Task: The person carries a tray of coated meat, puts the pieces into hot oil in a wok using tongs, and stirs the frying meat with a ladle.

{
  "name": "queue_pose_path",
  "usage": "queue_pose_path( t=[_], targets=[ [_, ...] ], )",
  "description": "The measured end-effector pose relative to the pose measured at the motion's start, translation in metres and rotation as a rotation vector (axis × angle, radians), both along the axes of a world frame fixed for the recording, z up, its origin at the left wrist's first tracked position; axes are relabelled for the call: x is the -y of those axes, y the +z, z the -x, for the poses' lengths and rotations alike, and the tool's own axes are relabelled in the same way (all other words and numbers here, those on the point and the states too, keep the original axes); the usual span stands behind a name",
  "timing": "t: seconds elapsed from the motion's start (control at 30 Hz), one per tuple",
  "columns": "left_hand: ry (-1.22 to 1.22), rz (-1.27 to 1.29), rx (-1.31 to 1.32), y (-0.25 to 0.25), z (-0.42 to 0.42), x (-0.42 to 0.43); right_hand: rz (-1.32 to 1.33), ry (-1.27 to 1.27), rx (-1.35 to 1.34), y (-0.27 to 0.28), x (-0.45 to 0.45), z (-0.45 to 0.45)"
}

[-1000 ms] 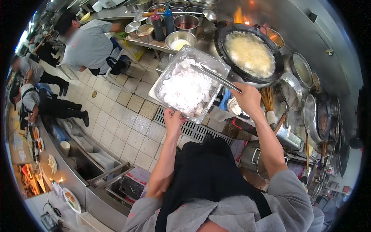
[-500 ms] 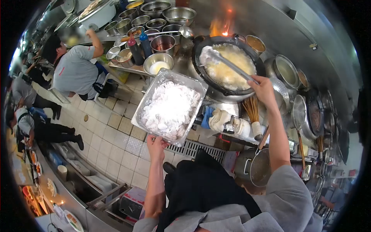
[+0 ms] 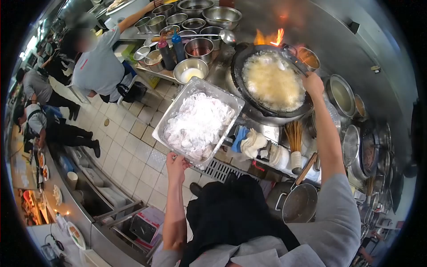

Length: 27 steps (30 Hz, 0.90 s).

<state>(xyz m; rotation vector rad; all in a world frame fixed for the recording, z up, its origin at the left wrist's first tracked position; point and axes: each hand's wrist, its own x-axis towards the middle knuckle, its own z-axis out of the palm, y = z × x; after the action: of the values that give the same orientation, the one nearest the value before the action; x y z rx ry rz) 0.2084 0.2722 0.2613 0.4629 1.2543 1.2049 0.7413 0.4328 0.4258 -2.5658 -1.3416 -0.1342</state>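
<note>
My left hand [image 3: 177, 166] is closed on the near rim of a rectangular metal pan [image 3: 238, 105], which is tilted a little. A heap of white, flour-coated pieces [image 3: 198, 124] fills the pan; their kind I cannot make out. Closed around the handle end of metal tongs [image 3: 299, 66], my right hand [image 3: 314, 84] is above the right side of a black wok [image 3: 238, 73]. The tongs reach down over the far part of the wok, where a pale piece shows at the surface. Bubbling, foamy oil [image 3: 272, 82] covers the wok's middle.
Flames [image 3: 269, 38] rise behind the wok. Steel bowls [image 3: 199, 48], squeeze bottles [image 3: 166, 54] and a ladle [image 3: 227, 37] crowd the left counter. A bamboo brush [image 3: 295, 147] and folded cloths [image 3: 254, 143] lie in front. A co-worker [image 3: 98, 66] reaches across at the left.
My right hand has moved up and right with the tongs, whose floured end has gone from the wok's left side toward its far side. My left hand still holds the pan.
</note>
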Motion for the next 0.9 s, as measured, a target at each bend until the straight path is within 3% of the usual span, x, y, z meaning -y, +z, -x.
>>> queue_pose_path(
  t=[0.17, 0.27, 0.37, 0.47, 0.5, 0.6, 0.63, 0.67, 0.7, 0.9],
  targets=[
    [-0.024, 0.021, 0.002, 0.002, 0.002, -0.001, -0.076, -0.022, 0.02, 0.034, 0.044, 0.024],
    [-0.027, 0.002, 0.012, 0.001, 0.002, -0.001, -0.131, 0.087, 0.069, 0.049, 0.073, 0.041],
    [-0.025, -0.015, 0.016, -0.002, 0.002, 0.0, -0.082, 0.147, -0.093, 0.059, 0.096, 0.077],
    [-0.046, -0.014, 0.039, -0.001, 0.005, -0.003, -0.123, 0.316, -0.174, 0.057, 0.131, 0.14],
    [-0.056, -0.008, 0.05, -0.001, 0.006, -0.002, -0.051, 0.353, -0.269, 0.032, 0.134, 0.138],
    [-0.052, -0.014, 0.078, -0.004, 0.005, -0.001, 0.05, 0.469, -0.229, 0.019, 0.157, 0.214],
    [-0.048, -0.019, 0.091, -0.004, 0.005, -0.002, 0.215, 0.433, -0.178, 0.012, 0.156, 0.235],
    [-0.05, -0.027, 0.097, -0.004, 0.005, -0.003, 0.163, 0.482, -0.13, -0.01, 0.157, 0.248],
    [-0.054, -0.033, 0.101, -0.005, 0.006, -0.004, 0.286, 0.462, -0.145, -0.011, 0.151, 0.271],
    [-0.053, -0.03, 0.135, -0.005, 0.005, -0.003, 0.22, 0.473, -0.097, -0.023, 0.144, 0.295]
  ],
)
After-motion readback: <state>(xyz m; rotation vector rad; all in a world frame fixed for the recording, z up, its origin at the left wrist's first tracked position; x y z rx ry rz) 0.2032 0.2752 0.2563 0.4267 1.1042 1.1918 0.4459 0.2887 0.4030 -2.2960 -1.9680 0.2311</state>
